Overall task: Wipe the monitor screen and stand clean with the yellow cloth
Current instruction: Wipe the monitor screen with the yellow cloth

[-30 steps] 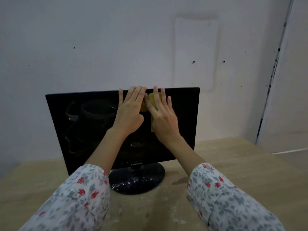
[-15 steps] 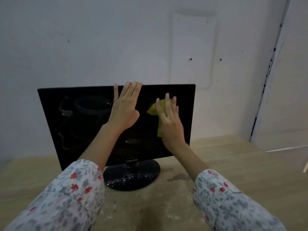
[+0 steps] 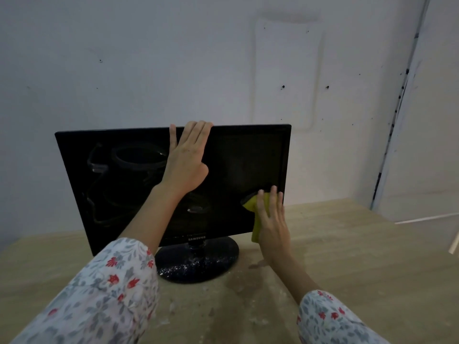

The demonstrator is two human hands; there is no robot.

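A black monitor (image 3: 119, 184) stands on a round black stand (image 3: 198, 264) speckled with white dust. My left hand (image 3: 186, 162) lies flat against the screen near its top edge, fingers straight and reaching the upper bezel. My right hand (image 3: 272, 222) presses the yellow cloth (image 3: 255, 229) against the lower right corner of the screen with straight fingers. Most of the cloth is hidden under that hand; a folded corner sticks out to the left and a strip hangs below the bezel.
The monitor sits on a dusty wooden table (image 3: 347, 256) with white specks in front of the stand. A white wall (image 3: 173, 70) rises close behind the monitor. A wall corner or door edge (image 3: 395, 115) runs down at the right.
My right hand has slid the yellow cloth from the upper middle of the screen down to its lower right corner. My left hand has stayed flat near the top edge.
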